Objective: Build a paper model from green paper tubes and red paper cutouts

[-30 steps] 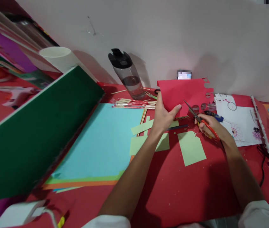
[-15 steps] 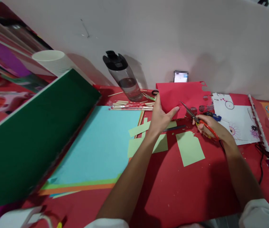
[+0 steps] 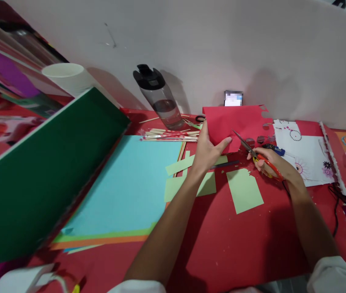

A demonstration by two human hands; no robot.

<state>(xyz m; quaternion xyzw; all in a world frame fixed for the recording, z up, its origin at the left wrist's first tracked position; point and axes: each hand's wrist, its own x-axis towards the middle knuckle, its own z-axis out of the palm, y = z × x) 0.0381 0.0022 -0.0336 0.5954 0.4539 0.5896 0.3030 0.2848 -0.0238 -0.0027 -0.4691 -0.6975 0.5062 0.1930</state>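
Observation:
A sheet of red paper [image 3: 232,122], notched and cut along its right side, is pinched at its lower left between the thumb and fingers of my left hand [image 3: 207,148]. My right hand [image 3: 272,162] grips scissors [image 3: 249,148] with red and yellow handles. Their blades point up and left, over the lower right part of the sheet. From this view I cannot tell whether the blades touch the paper. Below the hands lies a pale green paper piece [image 3: 244,190], with its top edge cut unevenly. More pale green strips [image 3: 180,165] lie under my left forearm.
A water bottle [image 3: 162,99] and several wooden sticks [image 3: 168,135] are behind the blue sheets [image 3: 124,183]. A green board [image 3: 53,171] leans at left. A lit phone [image 3: 233,98] stands against the wall. Printed white paper [image 3: 304,156] and a black cable [image 3: 336,207] lie at right.
The red paper and my left hand have shifted very slightly to the right. Both grips stay the same.

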